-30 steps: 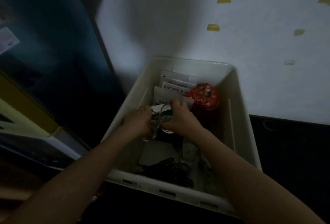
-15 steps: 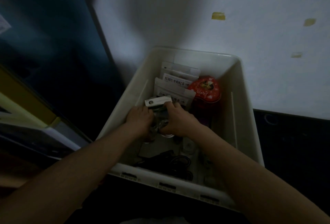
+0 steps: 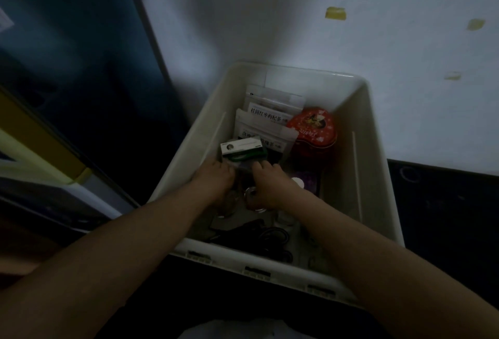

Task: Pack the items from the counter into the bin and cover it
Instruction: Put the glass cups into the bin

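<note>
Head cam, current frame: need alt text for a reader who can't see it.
Both hands, left hand and right hand, reach down into an open cream plastic bin among packed items, apparently holding clear glass jars. Farther in lie a green-and-white box, white printed pouches and a red heart-shaped tin; black cables lie nearest.

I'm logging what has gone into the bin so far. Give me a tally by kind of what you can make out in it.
White printed pouches: 3
Red heart-shaped tin: 1
White-and-green box: 1
Black cable bundle: 1
Clear glasses, under both hands: 2, dim, uncertain
Total: 8
</note>
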The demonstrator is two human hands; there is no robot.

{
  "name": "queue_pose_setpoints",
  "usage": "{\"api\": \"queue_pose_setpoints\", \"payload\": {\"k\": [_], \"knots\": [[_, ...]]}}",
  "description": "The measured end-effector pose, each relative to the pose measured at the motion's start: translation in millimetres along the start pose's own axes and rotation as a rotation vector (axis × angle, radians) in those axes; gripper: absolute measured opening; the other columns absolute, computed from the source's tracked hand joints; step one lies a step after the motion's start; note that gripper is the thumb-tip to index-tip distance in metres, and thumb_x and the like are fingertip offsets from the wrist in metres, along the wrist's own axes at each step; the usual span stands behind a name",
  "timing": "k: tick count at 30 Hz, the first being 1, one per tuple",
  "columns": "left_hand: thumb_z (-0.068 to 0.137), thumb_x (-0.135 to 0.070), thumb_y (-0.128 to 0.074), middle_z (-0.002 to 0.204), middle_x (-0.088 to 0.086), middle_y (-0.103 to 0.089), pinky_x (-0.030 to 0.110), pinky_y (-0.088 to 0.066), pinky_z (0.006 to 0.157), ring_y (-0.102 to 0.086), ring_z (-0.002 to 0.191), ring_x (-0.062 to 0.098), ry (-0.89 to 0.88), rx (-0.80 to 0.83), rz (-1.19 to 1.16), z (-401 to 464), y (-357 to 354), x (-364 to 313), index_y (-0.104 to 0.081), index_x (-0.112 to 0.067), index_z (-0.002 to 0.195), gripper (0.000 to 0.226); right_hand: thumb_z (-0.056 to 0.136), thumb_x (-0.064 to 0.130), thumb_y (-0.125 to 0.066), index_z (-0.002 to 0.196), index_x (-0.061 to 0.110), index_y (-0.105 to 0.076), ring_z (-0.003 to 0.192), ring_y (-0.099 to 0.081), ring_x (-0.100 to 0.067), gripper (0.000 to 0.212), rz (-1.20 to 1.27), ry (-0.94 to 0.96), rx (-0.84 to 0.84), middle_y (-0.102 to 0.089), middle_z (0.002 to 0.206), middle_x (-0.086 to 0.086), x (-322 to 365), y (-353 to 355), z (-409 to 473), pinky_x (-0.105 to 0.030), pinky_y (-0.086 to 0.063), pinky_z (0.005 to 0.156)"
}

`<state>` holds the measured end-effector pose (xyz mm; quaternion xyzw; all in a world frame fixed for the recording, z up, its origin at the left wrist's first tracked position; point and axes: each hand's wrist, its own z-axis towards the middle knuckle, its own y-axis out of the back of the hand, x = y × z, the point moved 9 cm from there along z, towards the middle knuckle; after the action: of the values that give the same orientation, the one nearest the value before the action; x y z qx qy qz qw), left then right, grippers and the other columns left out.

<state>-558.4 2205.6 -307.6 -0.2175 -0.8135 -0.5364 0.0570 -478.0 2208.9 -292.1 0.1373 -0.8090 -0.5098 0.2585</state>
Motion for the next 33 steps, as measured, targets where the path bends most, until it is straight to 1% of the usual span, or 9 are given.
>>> {"api": "queue_pose_setpoints", "payload": {"k": [3, 5, 8, 12, 16, 19, 26, 31, 33], "knots": [[0.079, -0.043, -0.067, 0.132, 0.011, -0.050, 0.033, -0.035, 0.099, -0.049, 0.119, 0.025, -0.005, -0.007, 0.040, 0.3, -1.7, -2.1, -0.042, -0.009, 0.128, 0.065, 0.082, 0.024, -0.068, 0.129, 0.005, -0.034, 0.119, -0.040, -0.039, 0.061, 0.003, -0.003, 0.034, -0.034, 0.131, -0.019, 1.0, -9.1, -0.3, -0.042, -0.040, 0.093], [0.080, -0.045, -0.065, 0.131, 0.011, -0.051, 0.033, -0.035, 0.098, -0.050, 0.119, 0.025, -0.007, -0.009, 0.069, 0.8, -3.5, -3.4, -0.042, -0.009, 0.128, 0.065, 0.084, 0.021, -0.066, 0.131, 0.004, -0.031, 0.119, -0.040, -0.040, 0.061, -0.017, 0.008, 0.017, -0.030, 0.133, -0.020, 3.7, -11.2, -0.8, -0.044, -0.041, 0.093], [0.079, -0.049, -0.064, 0.133, 0.011, -0.049, 0.033, -0.034, 0.099, -0.048, 0.120, 0.025, -0.012, -0.012, 0.102, 2.4, -6.0, -4.5, -0.040, -0.007, 0.131, 0.071, 0.087, 0.021, -0.062, 0.136, 0.004, -0.027, 0.118, -0.041, -0.042, 0.062, -0.064, 0.023, 0.015, -0.024, 0.136, -0.022, 7.6, -13.9, -0.9, -0.044, -0.042, 0.093], [0.082, -0.047, -0.061, 0.136, 0.011, -0.047, 0.033, -0.031, 0.101, -0.046, 0.122, 0.025, -0.012, -0.019, 0.128, 4.5, -7.2, -5.8, -0.038, -0.007, 0.132, 0.068, 0.085, 0.021, -0.065, 0.140, 0.004, -0.024, 0.117, -0.043, -0.043, 0.071, -0.091, 0.000, 0.036, -0.016, 0.142, -0.023, 6.4, -18.3, 0.0, -0.044, -0.042, 0.095], [0.082, -0.046, -0.062, 0.137, 0.011, -0.046, 0.033, -0.030, 0.102, -0.045, 0.123, 0.025, -0.016, -0.012, 0.134, 6.9, -8.8, -6.9, -0.038, -0.006, 0.134, 0.070, 0.085, 0.022, -0.064, 0.134, 0.007, -0.033, 0.114, -0.045, -0.039, 0.059, -0.111, -0.016, 0.007, -0.019, 0.140, -0.019, 5.7, -16.8, -0.2, -0.042, -0.045, 0.084], [0.080, -0.049, -0.064, 0.139, 0.012, -0.043, 0.032, -0.029, 0.103, -0.043, 0.125, 0.025, -0.022, -0.009, 0.153, 7.1, -9.3, -8.5, -0.034, -0.005, 0.137, 0.078, 0.087, 0.022, -0.061, 0.130, 0.007, -0.038, 0.116, -0.042, -0.036, 0.050, -0.164, -0.006, -0.026, -0.020, 0.141, -0.017, 6.4, -16.1, -0.7, -0.040, -0.042, 0.076], [0.082, -0.047, -0.061, 0.134, 0.011, -0.047, 0.032, -0.030, 0.100, -0.045, 0.122, 0.025, -0.034, -0.004, 0.174, 9.2, -13.7, -9.3, -0.038, -0.005, 0.134, 0.071, 0.089, 0.020, -0.056, 0.131, 0.006, -0.040, 0.127, -0.030, -0.035, 0.047, -0.190, -0.031, -0.068, -0.018, 0.144, -0.019, 5.1, -19.3, -1.1, -0.039, -0.047, 0.082], [0.086, -0.038, -0.060, 0.134, 0.013, -0.046, 0.031, -0.030, 0.101, -0.044, 0.123, 0.025, -0.031, -0.009, 0.179, 11.1, -16.5, -10.8, -0.037, -0.004, 0.133, 0.062, 0.089, 0.021, -0.057, 0.131, 0.007, -0.042, 0.129, -0.028, -0.034, 0.048, -0.232, -0.038, -0.074, -0.016, 0.145, -0.020, 3.4, -21.8, 1.7, -0.039, -0.048, 0.083], [0.086, -0.038, -0.059, 0.134, 0.013, -0.046, 0.031, -0.030, 0.100, -0.044, 0.123, 0.025, -0.037, -0.003, 0.172, 11.3, -18.3, -12.2, -0.038, -0.004, 0.133, 0.063, 0.089, 0.021, -0.056, 0.133, 0.007, -0.041, 0.130, -0.028, -0.034, 0.049, -0.257, -0.034, -0.076, -0.015, 0.146, -0.020, 3.4, -24.3, 3.3, -0.038, -0.048, 0.082]]}}
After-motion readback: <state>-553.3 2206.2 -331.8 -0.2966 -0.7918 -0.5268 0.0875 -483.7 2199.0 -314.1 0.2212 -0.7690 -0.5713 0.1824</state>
